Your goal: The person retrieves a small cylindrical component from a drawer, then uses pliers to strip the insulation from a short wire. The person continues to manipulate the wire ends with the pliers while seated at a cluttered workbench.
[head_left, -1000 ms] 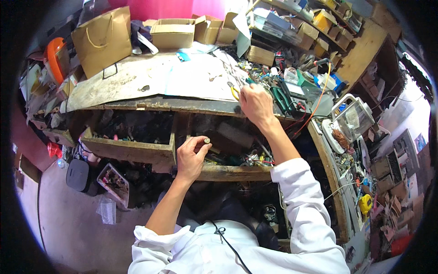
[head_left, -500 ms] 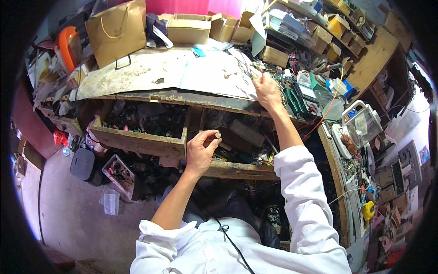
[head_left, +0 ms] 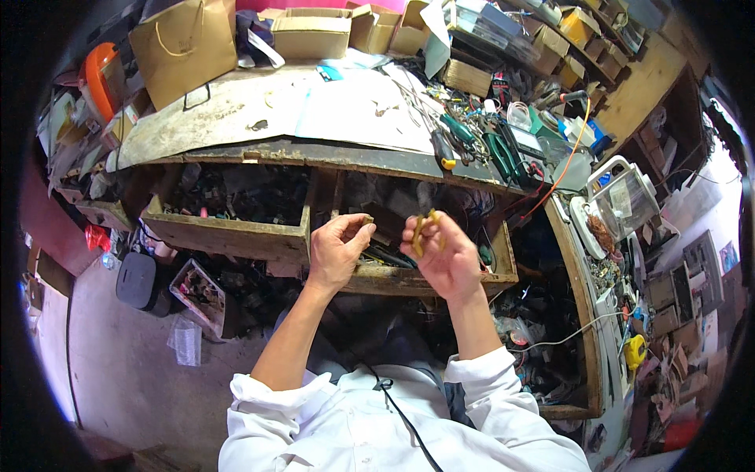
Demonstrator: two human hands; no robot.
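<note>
Above the middle drawer [head_left: 385,278], my left hand [head_left: 338,252] pinches a small piece [head_left: 368,220] between thumb and finger. Above the same drawer, my right hand [head_left: 447,258] curls loosely around a blurred yellow tool [head_left: 418,245]. The step appears to be readying tool for piece; the next move calls for steady alignment.

We look from the person's head, through one wide fisheye lens, steeply down and forward. The left hand [head_left: 338,252] and the right hand [head_left: 447,258] are at middle distance; nearer than them we see the white shirt [head_left: 342,421], beyond them the workbench [head_left: 338,150].
</note>
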